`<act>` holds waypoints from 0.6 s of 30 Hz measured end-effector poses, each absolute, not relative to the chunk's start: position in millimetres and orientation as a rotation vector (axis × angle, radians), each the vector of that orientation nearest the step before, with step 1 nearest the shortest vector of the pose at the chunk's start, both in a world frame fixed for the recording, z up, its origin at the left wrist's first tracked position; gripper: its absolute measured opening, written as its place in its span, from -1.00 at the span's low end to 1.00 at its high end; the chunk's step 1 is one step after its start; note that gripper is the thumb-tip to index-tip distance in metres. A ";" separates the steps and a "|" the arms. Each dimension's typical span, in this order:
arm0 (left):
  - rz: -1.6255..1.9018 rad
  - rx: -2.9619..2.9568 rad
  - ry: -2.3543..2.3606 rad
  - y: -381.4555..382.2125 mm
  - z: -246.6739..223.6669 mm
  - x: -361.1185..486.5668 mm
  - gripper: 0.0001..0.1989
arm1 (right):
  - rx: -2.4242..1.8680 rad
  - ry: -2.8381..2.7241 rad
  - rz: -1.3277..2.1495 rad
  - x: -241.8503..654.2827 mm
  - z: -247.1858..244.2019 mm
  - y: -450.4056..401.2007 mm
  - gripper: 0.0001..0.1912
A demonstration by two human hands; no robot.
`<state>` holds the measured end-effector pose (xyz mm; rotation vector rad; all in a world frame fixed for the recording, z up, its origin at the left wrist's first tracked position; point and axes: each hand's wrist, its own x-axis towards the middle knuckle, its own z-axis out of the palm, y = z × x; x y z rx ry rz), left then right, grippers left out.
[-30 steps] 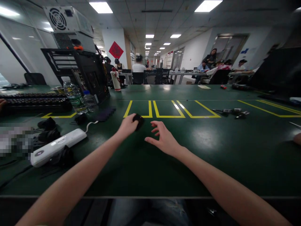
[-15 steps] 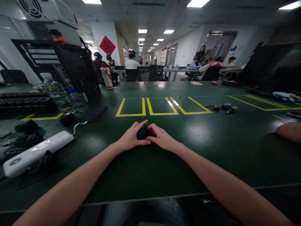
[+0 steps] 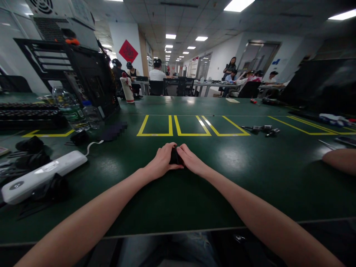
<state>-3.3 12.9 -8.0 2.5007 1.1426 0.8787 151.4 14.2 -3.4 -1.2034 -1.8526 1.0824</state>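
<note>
A small black part (image 3: 175, 157) sits between my two hands above the green table (image 3: 175, 200), just in front of the yellow tape outlines. My left hand (image 3: 160, 161) is curled around its left side, thumb below and fingers over the top. On the other side, my right hand (image 3: 192, 160) presses against it with bent fingers. Both hands meet at the part and cover most of it, so its exact kind cannot be made out.
Left lie a white power strip (image 3: 46, 174), black cables (image 3: 52, 189), a clear bottle (image 3: 68, 107) and a black computer frame (image 3: 91, 79). Yellow tape (image 3: 191, 134) marks the table. Metal tools (image 3: 263, 129) lie right of it. Another person's arm (image 3: 340, 160) rests at the right edge.
My hands have closed together, the left moving slightly right over the black part. The dark reddish inside seen near my right fingers is now hidden.
</note>
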 end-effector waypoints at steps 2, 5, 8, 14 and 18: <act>0.872 2.443 1.125 10.5 -5.0 -4.7 -0.37 | -1.178 -1.873 1.041 150.3 -0.8 9.9 -0.68; 0.842 2.365 1.083 6.9 -0.2 -6.3 -0.41 | -1.155 -1.934 1.024 150.4 2.8 3.9 -0.70; 0.817 2.292 1.019 4.7 1.6 -6.5 -0.45 | -1.138 -2.028 0.934 151.5 4.2 -0.2 -0.74; 0.804 2.205 0.939 7.5 -2.1 -10.0 -0.46 | -1.025 -2.090 0.884 154.8 5.2 -0.9 -0.82; 0.795 2.409 1.018 15.4 -3.4 -12.5 -0.41 | -0.872 -2.068 1.073 161.2 5.1 10.6 -0.79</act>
